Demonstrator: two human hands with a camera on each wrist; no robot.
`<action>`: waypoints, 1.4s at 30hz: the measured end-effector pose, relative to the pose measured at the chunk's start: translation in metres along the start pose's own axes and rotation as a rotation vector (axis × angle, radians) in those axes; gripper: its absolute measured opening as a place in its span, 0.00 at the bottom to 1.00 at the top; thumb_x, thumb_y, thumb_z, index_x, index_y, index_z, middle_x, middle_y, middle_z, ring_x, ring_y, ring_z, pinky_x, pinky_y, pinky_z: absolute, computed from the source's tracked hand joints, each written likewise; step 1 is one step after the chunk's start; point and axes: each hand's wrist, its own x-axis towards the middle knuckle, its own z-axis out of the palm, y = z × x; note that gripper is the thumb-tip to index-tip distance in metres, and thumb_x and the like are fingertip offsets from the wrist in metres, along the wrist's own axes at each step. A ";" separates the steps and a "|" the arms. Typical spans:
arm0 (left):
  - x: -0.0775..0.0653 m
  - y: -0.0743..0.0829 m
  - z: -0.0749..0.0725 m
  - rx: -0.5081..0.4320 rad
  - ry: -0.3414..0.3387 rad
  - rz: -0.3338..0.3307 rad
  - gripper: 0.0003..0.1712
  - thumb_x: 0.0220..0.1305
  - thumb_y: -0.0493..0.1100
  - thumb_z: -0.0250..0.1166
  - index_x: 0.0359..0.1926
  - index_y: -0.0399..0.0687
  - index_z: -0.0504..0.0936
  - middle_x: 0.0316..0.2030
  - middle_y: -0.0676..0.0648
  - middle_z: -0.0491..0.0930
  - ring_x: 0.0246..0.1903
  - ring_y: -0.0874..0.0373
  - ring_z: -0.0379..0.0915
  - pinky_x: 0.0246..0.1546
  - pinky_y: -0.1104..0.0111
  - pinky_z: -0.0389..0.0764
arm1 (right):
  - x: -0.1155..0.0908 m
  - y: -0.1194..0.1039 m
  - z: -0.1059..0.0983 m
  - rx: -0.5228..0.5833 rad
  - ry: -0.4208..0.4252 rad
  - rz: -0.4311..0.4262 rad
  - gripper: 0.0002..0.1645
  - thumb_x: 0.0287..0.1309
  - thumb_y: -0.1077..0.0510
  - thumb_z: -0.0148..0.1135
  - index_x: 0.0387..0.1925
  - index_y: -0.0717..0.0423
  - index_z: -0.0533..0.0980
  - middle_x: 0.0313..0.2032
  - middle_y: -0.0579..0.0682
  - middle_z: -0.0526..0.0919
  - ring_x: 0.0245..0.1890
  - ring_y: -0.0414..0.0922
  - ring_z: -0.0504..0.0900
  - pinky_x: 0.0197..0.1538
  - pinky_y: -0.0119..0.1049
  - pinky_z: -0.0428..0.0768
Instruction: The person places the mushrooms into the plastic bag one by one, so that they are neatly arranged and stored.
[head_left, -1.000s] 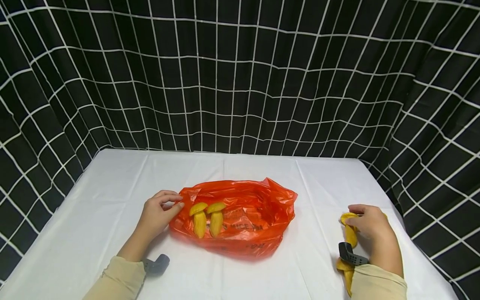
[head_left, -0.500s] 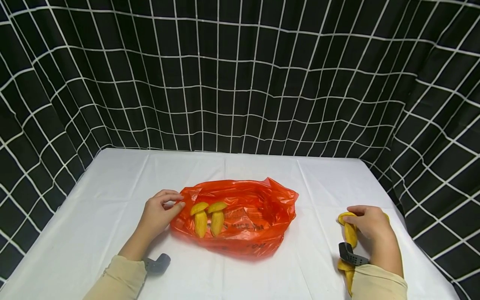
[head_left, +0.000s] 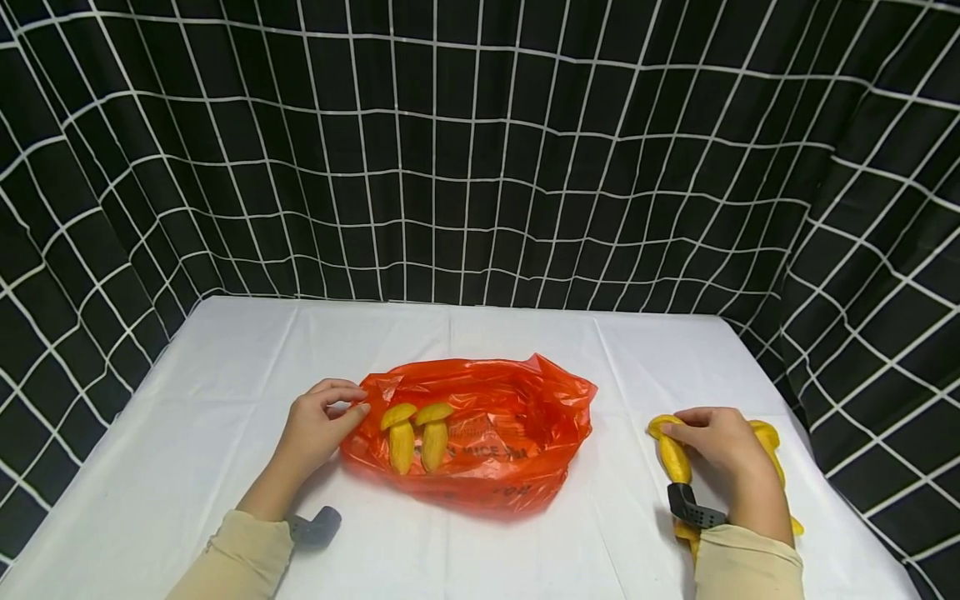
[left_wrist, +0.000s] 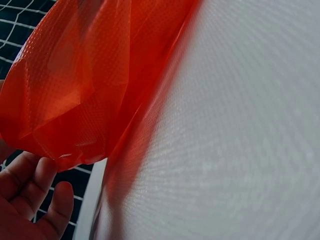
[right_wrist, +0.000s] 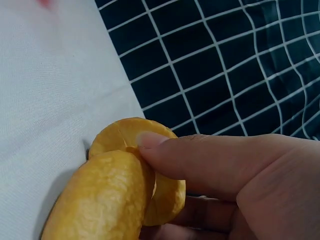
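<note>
The left hand (head_left: 318,421) pinches the left rim of a crumpled red plastic bag (head_left: 517,400), which lies with its mouth spread. In the left wrist view, several fingers (left_wrist: 47,172) curl below the bag's edge (left_wrist: 75,110), and the bag partly hides the rest of the hand. Two yellow mushrooms (head_left: 401,450) lie side by side at the bag's left part, caps away from me. At the right, the right hand (head_left: 720,442) holds another yellow mushroom (head_left: 675,461) at its cap. The right wrist view shows the thumb pressing where the cap (right_wrist: 117,135) meets the stem.
More yellow mushrooms (head_left: 767,435) lie on the table beyond the right wrist, and another (head_left: 686,533) is partly hidden under the right forearm. A white cloth (head_left: 247,358) covers the table. Black curtains (head_left: 480,150) with a white grid stand behind and at the sides.
The right hand has moved left and slightly away with its mushroom, uncovering more of the mushrooms to its right. The left hand and the bag stay put.
</note>
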 end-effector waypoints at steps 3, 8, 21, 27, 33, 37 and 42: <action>0.000 0.000 0.000 -0.007 0.001 0.008 0.09 0.60 0.40 0.70 0.41 0.41 0.88 0.45 0.46 0.81 0.50 0.51 0.77 0.50 0.55 0.83 | 0.000 0.000 0.001 0.011 -0.001 0.003 0.39 0.61 0.40 0.63 0.58 0.69 0.74 0.49 0.64 0.82 0.42 0.49 0.78 0.40 0.34 0.75; 0.000 -0.001 0.001 0.002 0.004 0.009 0.09 0.60 0.40 0.70 0.41 0.42 0.88 0.45 0.47 0.82 0.50 0.51 0.78 0.50 0.55 0.83 | -0.002 -0.003 0.002 0.030 0.026 -0.008 0.41 0.62 0.35 0.59 0.59 0.68 0.74 0.53 0.66 0.79 0.48 0.55 0.75 0.49 0.44 0.76; 0.003 0.001 0.001 0.011 0.011 0.015 0.09 0.60 0.41 0.71 0.41 0.43 0.87 0.44 0.47 0.82 0.48 0.53 0.78 0.49 0.57 0.83 | -0.010 -0.026 -0.005 0.081 0.170 -0.137 0.41 0.60 0.30 0.58 0.59 0.59 0.77 0.53 0.62 0.82 0.54 0.55 0.77 0.47 0.40 0.75; 0.002 0.002 0.001 0.028 0.009 -0.002 0.09 0.60 0.41 0.70 0.41 0.44 0.88 0.44 0.48 0.82 0.48 0.54 0.78 0.48 0.59 0.83 | -0.017 -0.041 -0.008 0.084 0.195 -0.181 0.40 0.61 0.30 0.57 0.58 0.57 0.78 0.51 0.61 0.83 0.53 0.55 0.77 0.46 0.41 0.74; 0.001 0.002 0.001 0.024 0.009 -0.004 0.09 0.60 0.41 0.70 0.41 0.43 0.88 0.44 0.47 0.82 0.48 0.53 0.78 0.48 0.59 0.83 | -0.025 -0.056 -0.010 0.097 0.260 -0.233 0.38 0.60 0.31 0.58 0.56 0.56 0.79 0.49 0.59 0.84 0.50 0.53 0.77 0.42 0.39 0.73; 0.000 0.002 0.000 0.024 0.010 -0.001 0.09 0.60 0.41 0.70 0.41 0.44 0.88 0.44 0.48 0.82 0.48 0.54 0.78 0.47 0.62 0.83 | -0.030 -0.070 -0.008 0.110 0.325 -0.287 0.34 0.60 0.33 0.60 0.54 0.54 0.81 0.47 0.56 0.86 0.45 0.48 0.78 0.39 0.32 0.76; 0.001 0.000 0.002 0.021 0.012 0.002 0.09 0.60 0.41 0.70 0.41 0.44 0.88 0.44 0.48 0.82 0.48 0.54 0.78 0.47 0.62 0.83 | -0.035 -0.092 0.002 0.199 0.405 -0.367 0.29 0.60 0.38 0.64 0.53 0.55 0.82 0.45 0.56 0.86 0.40 0.34 0.80 0.39 0.17 0.76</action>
